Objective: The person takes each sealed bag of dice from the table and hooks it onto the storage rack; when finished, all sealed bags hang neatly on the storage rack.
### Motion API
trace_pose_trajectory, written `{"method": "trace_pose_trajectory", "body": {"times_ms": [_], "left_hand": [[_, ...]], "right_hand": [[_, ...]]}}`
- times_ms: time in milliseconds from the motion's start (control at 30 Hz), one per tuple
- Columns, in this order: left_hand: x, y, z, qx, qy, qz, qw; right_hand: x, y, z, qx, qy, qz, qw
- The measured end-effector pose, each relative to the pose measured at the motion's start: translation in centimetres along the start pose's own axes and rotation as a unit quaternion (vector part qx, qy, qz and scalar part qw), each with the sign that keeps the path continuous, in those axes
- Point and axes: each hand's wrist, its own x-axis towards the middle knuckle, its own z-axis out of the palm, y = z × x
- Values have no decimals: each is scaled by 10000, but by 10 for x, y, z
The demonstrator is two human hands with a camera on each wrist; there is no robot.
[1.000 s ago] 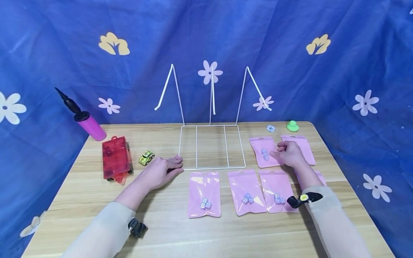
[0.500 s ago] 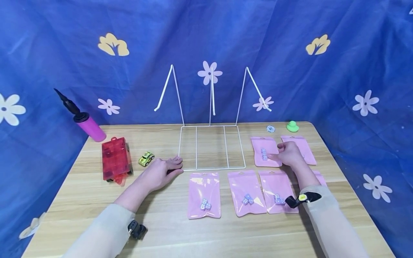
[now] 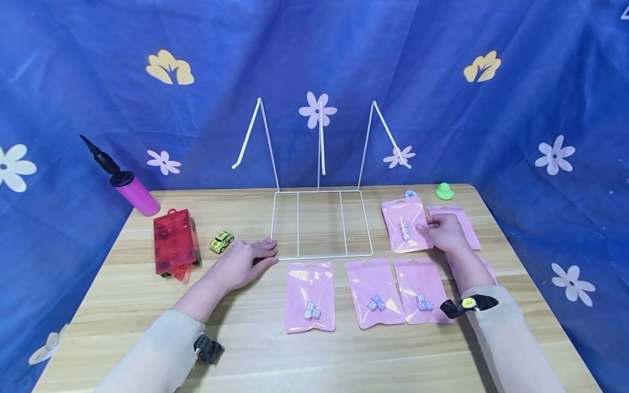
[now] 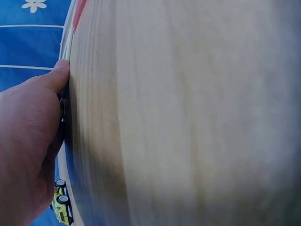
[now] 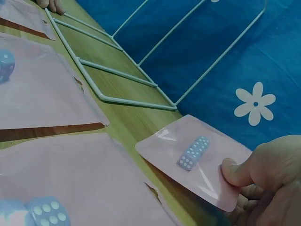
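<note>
Bags point(image 3: 309, 284) at centre and right of the frame: smooth, glossy pink plastic film with bright streaks of glare. The dice point(image 3: 309, 313) showing in them look like smooth, hard plastic. At centre, a rack point(image 3: 319, 257) of smooth white wire, apparently coated metal. Across the lower frame, a table point(image 3: 314, 363) with pale wood grain and a soft sheen. Filling the top, a backdrop point(image 3: 216, 38) of creased cloth. At left, a cart point(image 3: 172, 240) of see-through red plastic and a smooth plastic pump point(image 3: 137, 196).

Head view: forward, down. Wrist views: close. Head, right wrist share rack point(image 3: 318, 191).
</note>
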Motion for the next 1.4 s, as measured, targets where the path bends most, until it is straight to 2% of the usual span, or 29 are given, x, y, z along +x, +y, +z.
{"method": "trace_pose_trajectory", "body": {"times_ms": [400, 567, 700, 900, 1100, 1200, 1400], "left_hand": [[0, 0, 1, -57, -39, -81, 9999], [0, 0, 1, -69, -35, -70, 9999], [0, 0, 1, -50, -38, -67, 10000], [0, 1, 0, -11, -48, -82, 10000], [-1, 1, 0, 29, -13, -20, 10000], [-1, 1, 0, 45, 24, 34, 10000], [-2, 2, 0, 53, 60, 6, 10000]], "right_hand": [[-12, -9, -6, 73, 692, -597, 9958], [-16, -15, -8, 685, 930, -485, 9921], [-21, -23, -13, 1311, 881, -507, 9862], [-32, -37, -22, 1704, 837, -612, 9799], [-45, -47, -30, 2455, 751, -879, 9625], [-52, -52, -34, 2673, 724, -1128, 9543], [-67, -60, -45, 2771, 721, -1461, 9469]]}}
